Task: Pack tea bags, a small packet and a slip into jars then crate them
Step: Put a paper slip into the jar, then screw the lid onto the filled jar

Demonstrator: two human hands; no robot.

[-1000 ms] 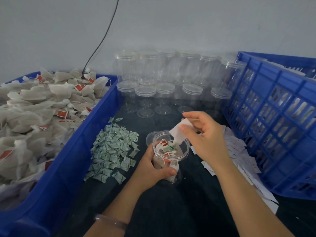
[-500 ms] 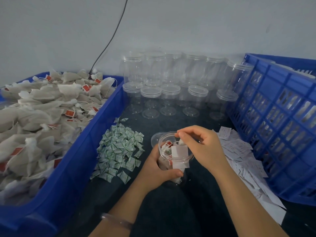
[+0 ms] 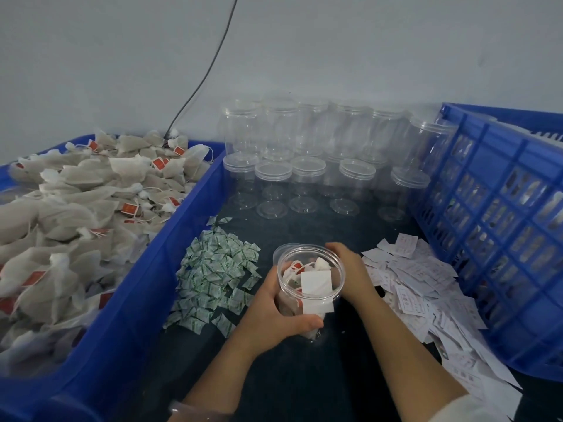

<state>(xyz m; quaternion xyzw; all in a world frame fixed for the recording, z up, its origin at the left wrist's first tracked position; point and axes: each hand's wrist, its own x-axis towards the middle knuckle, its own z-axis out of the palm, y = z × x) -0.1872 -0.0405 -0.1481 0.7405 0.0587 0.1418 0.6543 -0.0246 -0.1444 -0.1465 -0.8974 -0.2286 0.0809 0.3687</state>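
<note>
Head: slip (image 3: 316, 283) lower, seemingly inside jar (image 3: 336, 267)

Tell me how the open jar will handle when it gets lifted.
Probably light: the jar looks like thin clear plastic and holds only tea bags and a slip. Its smooth wall may slip or flex a little, though the left hand wraps round it. With no lid on, tilting it could spill the contents.

right hand (image 3: 353, 271) partly hidden behind jar (image 3: 304, 249), loose slips (image 3: 420, 281) print illegible
</note>
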